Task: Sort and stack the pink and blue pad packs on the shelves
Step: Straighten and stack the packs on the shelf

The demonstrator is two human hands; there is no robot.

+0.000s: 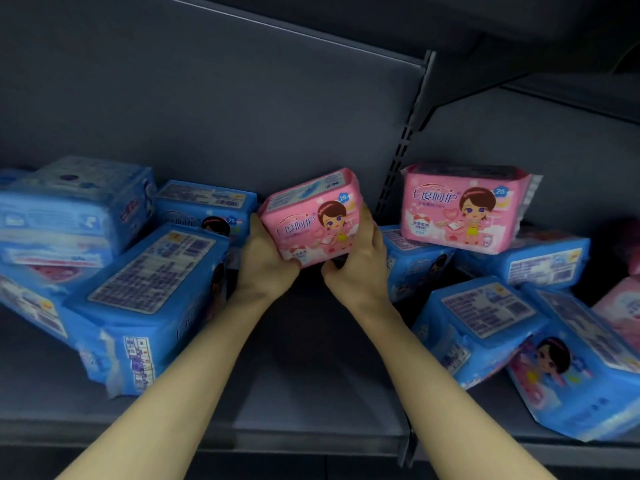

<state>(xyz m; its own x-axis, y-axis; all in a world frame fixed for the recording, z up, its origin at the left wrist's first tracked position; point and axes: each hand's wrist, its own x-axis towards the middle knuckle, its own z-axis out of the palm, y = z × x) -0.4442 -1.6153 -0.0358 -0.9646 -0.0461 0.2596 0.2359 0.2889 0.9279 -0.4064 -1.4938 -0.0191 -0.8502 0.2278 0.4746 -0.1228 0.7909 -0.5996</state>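
Both hands are up at the shelf, and between them is a pink pack, tilted with its right end higher and the cartoon girl facing us. The left hand grips the lower left corner, fingers curled round behind it. The right hand holds the right end, fingers running up the side and thumb tucked under the bottom edge. The pack is held clear of the shelf board, in the gap between 2 heaps. On the left, the left heap of blue packs lies at all angles, the nearest one leaning label side up. Just right of the slotted upright, a second pink pack stands upright on the right heap of blue packs, which spills toward the shelf's front edge. At the far right there is more pink packaging, too blurred to read.
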